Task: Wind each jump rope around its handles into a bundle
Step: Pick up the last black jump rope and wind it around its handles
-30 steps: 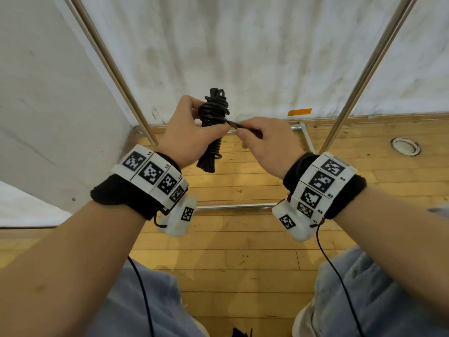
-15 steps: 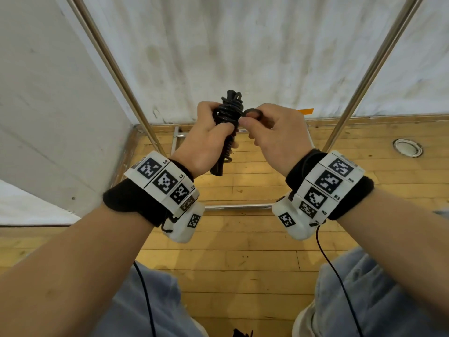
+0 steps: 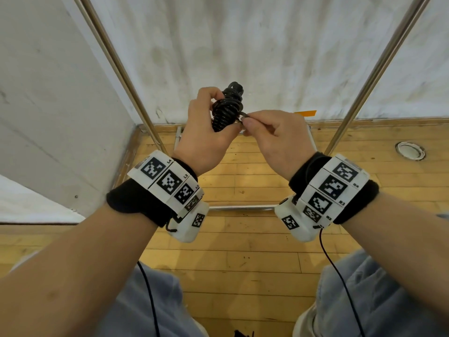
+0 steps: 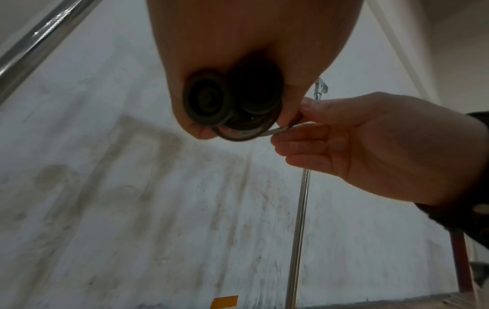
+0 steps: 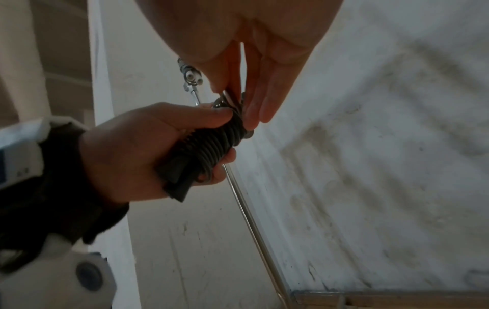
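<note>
Rope bundle [image 4: 232, 104] in pinching fingers [image 4: 312, 117]

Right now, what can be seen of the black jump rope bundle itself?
The jump rope bundle is black, with glossy cord coiled tightly in many turns around two handles held side by side; their round end caps show from below. It is held roughly upright in the air before a white wall. The left hand grips its lower part, and the right hand pinches the short free cord end at its side.

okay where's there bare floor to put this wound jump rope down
Bare wooden floor lies between your knees and the low metal bar, and more beyond it up to the wall. Right of the slanted pole it is bare except the round floor fitting. The poles crowd the left corner.
</note>
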